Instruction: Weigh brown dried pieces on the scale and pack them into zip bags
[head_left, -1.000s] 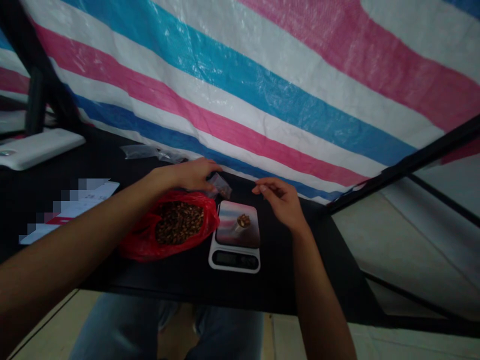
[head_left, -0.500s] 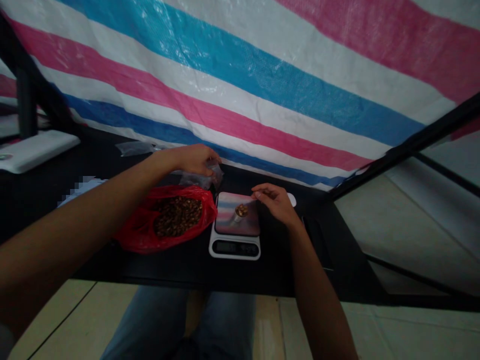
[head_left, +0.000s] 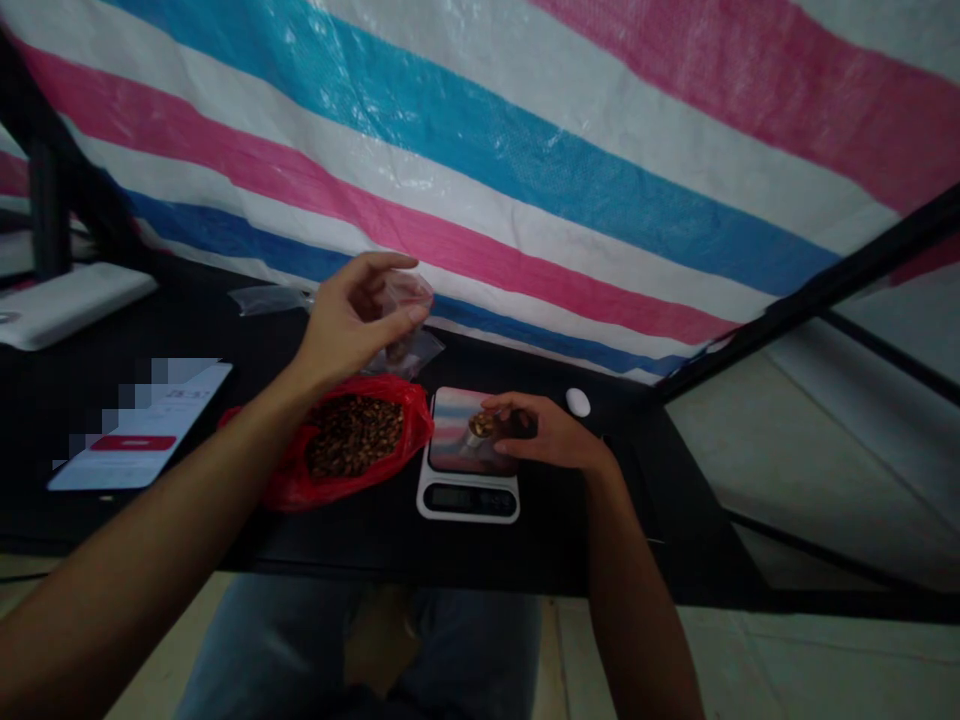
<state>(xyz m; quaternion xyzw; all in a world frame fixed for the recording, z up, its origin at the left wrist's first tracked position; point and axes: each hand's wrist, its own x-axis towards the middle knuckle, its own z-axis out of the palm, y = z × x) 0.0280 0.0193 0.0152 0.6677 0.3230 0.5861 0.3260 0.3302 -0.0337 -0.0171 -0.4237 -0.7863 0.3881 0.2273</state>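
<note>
My left hand (head_left: 352,315) is raised above the far side of the desk, pinching a small clear plastic bag (head_left: 405,300) near its top. Another clear plastic bag (head_left: 420,355) lies below it. My right hand (head_left: 544,430) reaches over the scale, thumb and fingers parted at the right of a small metal cup (head_left: 476,438). Whether the fingertips touch the cup I cannot tell. Brown bean-like pieces fill the cup, which stands upright on the plate of the white digital scale (head_left: 469,505). Left of the scale, a red plastic bag (head_left: 300,490) lies open, full of brown bean-like pieces (head_left: 356,435).
A tablet or phone with a lit screen (head_left: 150,430) lies on the black desk (head_left: 337,540) at left. Behind it sits a white box-shaped device (head_left: 75,300). A white mouse (head_left: 577,402) is at right. Striped plastic sheeting (head_left: 480,180) closes off the back.
My left hand has risen, lifting a clear bag from the desk. My right hand has moved left and down to the cup, uncovering the mouse. The lit screen shows more fully.
</note>
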